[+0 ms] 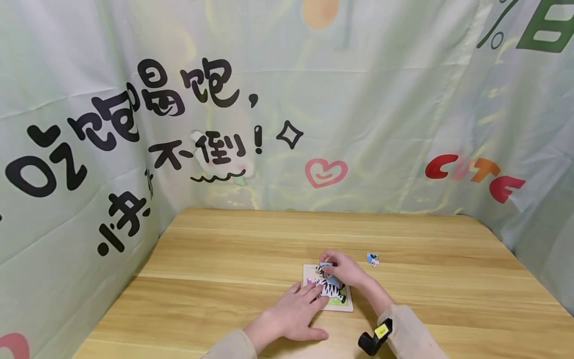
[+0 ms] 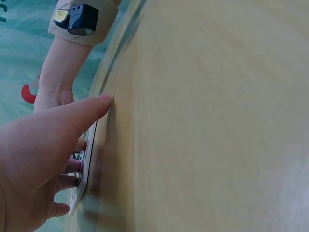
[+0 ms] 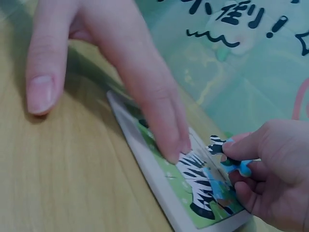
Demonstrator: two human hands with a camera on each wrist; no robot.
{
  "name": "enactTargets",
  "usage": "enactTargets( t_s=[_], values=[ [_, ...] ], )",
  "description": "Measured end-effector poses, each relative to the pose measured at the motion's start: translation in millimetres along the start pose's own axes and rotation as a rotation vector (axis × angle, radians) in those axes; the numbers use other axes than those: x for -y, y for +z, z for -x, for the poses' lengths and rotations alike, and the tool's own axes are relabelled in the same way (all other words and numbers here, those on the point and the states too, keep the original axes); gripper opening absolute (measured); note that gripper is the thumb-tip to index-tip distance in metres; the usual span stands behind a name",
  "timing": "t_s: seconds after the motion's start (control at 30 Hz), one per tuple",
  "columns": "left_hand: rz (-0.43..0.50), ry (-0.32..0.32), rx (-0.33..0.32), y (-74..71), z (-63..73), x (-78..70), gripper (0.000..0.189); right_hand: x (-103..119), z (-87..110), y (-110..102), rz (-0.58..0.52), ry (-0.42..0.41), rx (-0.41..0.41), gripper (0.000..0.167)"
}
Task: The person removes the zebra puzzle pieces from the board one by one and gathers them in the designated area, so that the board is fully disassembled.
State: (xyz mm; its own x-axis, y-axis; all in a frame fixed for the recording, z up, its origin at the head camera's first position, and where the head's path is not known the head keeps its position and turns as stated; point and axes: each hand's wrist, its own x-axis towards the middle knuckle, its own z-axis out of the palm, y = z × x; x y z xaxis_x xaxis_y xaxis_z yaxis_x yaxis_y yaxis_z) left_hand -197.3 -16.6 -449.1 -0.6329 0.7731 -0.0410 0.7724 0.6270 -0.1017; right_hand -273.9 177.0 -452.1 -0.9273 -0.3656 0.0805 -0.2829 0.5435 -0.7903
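A zebra jigsaw board with a pale rim lies on the table, several pieces seated in it. My left hand lies across its lower left part, fingers straight, their tips pressing on the picture; the thumb is spread toward the table. Between thumb and fingers, my right hand pinches a puzzle piece with black-and-white stripes and a blue part, held tilted over the board's upper edge. In the left wrist view the board shows edge-on beneath the left fingers. Another puzzle piece lies on the table, to the right beyond the board.
The wooden table runs back to a printed cloth curtain, which also hangs at both sides. A black wrist camera is strapped at the right sleeve.
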Motion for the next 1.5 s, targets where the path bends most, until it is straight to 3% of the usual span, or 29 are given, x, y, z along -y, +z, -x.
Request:
enactTargets(
  t_s=[0.3,0.7,1.0,1.27,1.5],
  values=[
    [0.011,0.006,0.008,0.0,-0.2,-0.2,0.078,-10.3,12.5,-29.4,-0.095,0.079,-0.200,0.017],
    [0.063,-0.003,-0.014,6.4,8.1,6.4,0.079,-51.7,51.9,-85.9,-0.114,0.174,-0.262,0.024],
    [0.053,-0.004,-0.007,5.5,10.0,6.3,0.078,-74.3,65.6,-107.2,-0.005,0.229,-0.293,0.028],
    [0.055,-0.005,-0.001,4.5,11.0,6.5,0.078,-77.0,63.3,-110.1,0.152,0.298,-0.336,0.023],
    [0.049,-0.007,-0.007,6.0,10.5,6.6,0.077,-79.2,59.6,-106.8,0.293,0.287,-0.374,0.025]
  ],
)
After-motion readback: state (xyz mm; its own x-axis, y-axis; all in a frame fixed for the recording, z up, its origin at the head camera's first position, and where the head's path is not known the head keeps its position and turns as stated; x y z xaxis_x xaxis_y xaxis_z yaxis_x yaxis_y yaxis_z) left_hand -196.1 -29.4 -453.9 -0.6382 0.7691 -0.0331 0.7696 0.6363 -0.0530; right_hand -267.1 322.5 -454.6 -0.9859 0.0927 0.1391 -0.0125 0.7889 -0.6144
